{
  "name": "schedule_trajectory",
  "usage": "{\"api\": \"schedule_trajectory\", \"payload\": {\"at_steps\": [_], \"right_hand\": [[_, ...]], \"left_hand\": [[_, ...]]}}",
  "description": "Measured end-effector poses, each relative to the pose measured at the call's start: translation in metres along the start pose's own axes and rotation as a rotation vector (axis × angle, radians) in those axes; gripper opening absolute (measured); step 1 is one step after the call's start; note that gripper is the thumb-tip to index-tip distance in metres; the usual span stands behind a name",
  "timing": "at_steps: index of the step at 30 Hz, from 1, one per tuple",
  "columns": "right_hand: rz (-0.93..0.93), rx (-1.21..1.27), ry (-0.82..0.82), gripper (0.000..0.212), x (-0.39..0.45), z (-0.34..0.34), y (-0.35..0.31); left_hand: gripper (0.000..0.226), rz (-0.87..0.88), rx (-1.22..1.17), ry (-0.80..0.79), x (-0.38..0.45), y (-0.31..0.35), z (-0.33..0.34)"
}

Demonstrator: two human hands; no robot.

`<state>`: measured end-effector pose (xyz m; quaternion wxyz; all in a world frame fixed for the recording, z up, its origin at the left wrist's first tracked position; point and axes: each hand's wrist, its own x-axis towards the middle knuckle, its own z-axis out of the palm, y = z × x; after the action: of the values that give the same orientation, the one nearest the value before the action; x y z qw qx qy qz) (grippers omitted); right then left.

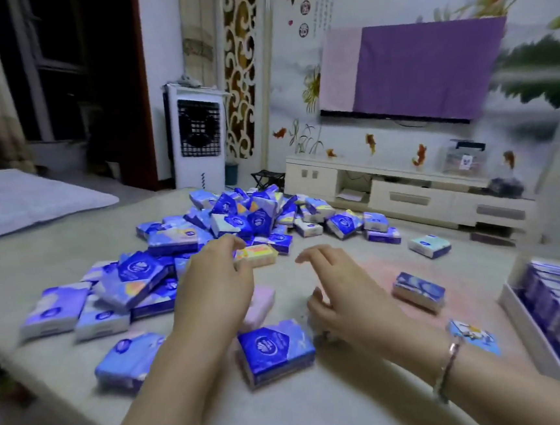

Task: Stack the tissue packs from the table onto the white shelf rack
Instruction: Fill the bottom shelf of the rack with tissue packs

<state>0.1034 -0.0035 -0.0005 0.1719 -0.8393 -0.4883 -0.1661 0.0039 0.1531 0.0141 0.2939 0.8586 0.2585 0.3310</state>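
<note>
Several blue tissue packs lie in a heap (251,214) on the grey table (323,412), with more spread out to the left. My left hand (215,285) hovers over the table with loosely curved fingers near a pale yellow pack (258,255), holding nothing. My right hand (339,291) hovers beside it, fingers relaxed and empty. A dark blue pack (275,351) lies just below both hands and a pink pack (260,307) is partly hidden under my left hand. The white shelf rack (533,336) at the right edge holds several packs standing on edge.
Single packs lie at the right (418,291) and farther back (429,246). A small flat card (474,334) sits near my right wrist. Beyond the table stand a white air cooler (198,141), a TV cabinet (405,194) and a covered TV (422,71).
</note>
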Motion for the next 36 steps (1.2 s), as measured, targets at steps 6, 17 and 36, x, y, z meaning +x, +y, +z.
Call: {"api": "schedule_trajectory", "payload": {"at_steps": [6, 17, 36], "right_hand": [[0.071, 0.229, -0.044, 0.037, 0.084, 0.042, -0.007], [-0.036, 0.08, -0.224, 0.051, 0.14, 0.078, -0.03], [0.249, 0.459, 0.103, 0.014, 0.11, 0.05, -0.015]], "left_hand": [[0.042, -0.119, 0.275, 0.021, 0.027, -0.045, -0.019], [0.06, -0.128, 0.595, -0.123, 0.052, -0.066, -0.002], [0.041, 0.032, 0.587, 0.022, 0.067, -0.072, 0.017]]}}
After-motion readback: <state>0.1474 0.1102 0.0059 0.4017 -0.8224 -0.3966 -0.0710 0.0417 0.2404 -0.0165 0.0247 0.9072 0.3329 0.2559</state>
